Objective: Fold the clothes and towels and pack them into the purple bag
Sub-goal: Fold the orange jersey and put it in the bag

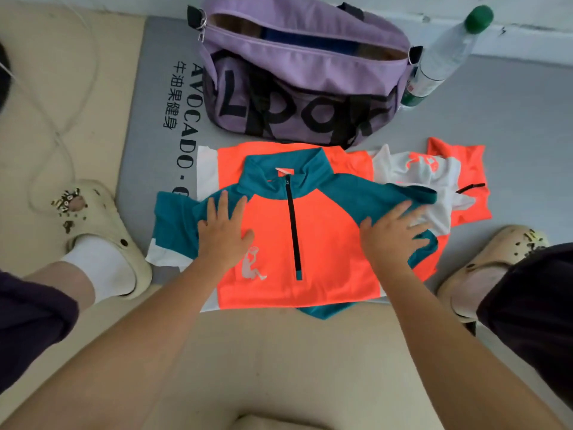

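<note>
Two tops still out on the floor, so packing looks early-to-mid at best.

Both the left hand (224, 231) and right hand (394, 234) lie flat with fingers spread, pressing on the orange-and-teal zip-neck sports shirt (297, 243) spread on the grey foam mat (161, 97), gripping nothing. It isn't folded yet. Beside it a crumpled white-and-orange top (434, 178) waits. The purple fabric duffel bag (304, 79) sits unzipped just behind, something dark blue inside; can't tell what.

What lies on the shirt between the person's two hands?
In the head view, the shirt's black zipper runs down bare orange fabric between the left hand and right hand.
</note>
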Tool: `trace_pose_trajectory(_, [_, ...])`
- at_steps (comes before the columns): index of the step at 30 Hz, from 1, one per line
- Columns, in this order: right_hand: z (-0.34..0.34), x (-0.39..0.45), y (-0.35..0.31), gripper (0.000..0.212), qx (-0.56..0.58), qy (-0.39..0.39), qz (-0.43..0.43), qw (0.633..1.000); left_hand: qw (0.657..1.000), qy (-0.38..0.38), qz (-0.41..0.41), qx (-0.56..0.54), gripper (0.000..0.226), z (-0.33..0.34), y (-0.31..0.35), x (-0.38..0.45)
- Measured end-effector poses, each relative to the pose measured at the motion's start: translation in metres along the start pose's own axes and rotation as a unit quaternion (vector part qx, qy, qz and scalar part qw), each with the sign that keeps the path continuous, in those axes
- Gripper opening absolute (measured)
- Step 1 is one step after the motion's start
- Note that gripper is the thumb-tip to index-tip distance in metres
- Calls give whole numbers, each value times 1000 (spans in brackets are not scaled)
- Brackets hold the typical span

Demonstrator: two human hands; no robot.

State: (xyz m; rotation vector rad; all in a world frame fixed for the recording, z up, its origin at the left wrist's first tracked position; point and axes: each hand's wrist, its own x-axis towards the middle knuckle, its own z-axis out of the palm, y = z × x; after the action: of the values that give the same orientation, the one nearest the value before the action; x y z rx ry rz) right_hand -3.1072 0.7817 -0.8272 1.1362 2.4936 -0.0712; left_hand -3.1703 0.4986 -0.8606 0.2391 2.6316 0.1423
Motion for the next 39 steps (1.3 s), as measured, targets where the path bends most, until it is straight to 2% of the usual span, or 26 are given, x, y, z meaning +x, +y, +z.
trace_pose_trajectory(1, [-2,5,2,84,20,3,32,999,1000,22,-15,-14,74,0,1,4])
trace_pose_trajectory(3, [-6,13,0,77,17,42,-3,999,999,42,-22,-21,77,0,5,13])
trace_pose_trajectory(5, [-9,21,-9,64,13,77,-116,990,999,27,-14,-18,85,1,9,21])
trace_pose_trajectory(7, [-9,27,-23,57,19,75,-227,971,1000,0,-11,-10,95,2,10,25])
trace_pose_trajectory(8, [-8,31,-28,58,16,66,-256,964,1000,-9,-9,-4,99,3,10,25])
trace_pose_trajectory(12, [-3,47,-33,66,-6,21,-216,976,1000,-12,-2,13,109,4,3,23])
trace_pose_trajectory(17, [4,44,-17,76,24,-56,-150,987,999,-12,29,36,112,11,0,14])
trace_pose_trajectory(20, [4,38,-14,73,14,-65,-129,989,999,2,26,30,115,8,1,14])
trace_pose_trajectory(22, [-1,37,-21,74,-29,-24,-146,989,998,53,13,25,105,0,5,24])
trace_pose_trajectory(24, [-5,39,-32,69,-34,22,-189,981,996,85,-9,6,78,-12,7,39])
trace_pose_trajectory(26, [-7,42,-42,56,28,21,-222,974,996,58,-53,-29,55,-24,8,53])
trace_pose_trajectory(28, [-11,48,-48,45,121,-21,-195,973,994,6,-85,-65,41,-34,7,62])
trace_pose_trajectory(30, [-13,55,-48,40,161,-63,-156,973,989,-31,-85,-117,30,-39,4,65])
trace_pose_trajectory(32, [-14,59,-43,30,180,-75,-156,968,979,-31,-63,-192,25,-41,1,68])
trace_pose_trajectory(35, [-17,61,-30,13,239,-43,-135,960,954,37,-19,-296,20,-44,2,70])
trace_pose_trajectory(37, [-16,62,-20,12,252,-24,-114,961,949,73,-8,-305,17,-44,5,72])
trace_pose_trajectory(39, [-13,61,-12,15,244,-37,-102,964,961,62,-18,-269,21,-41,6,74])
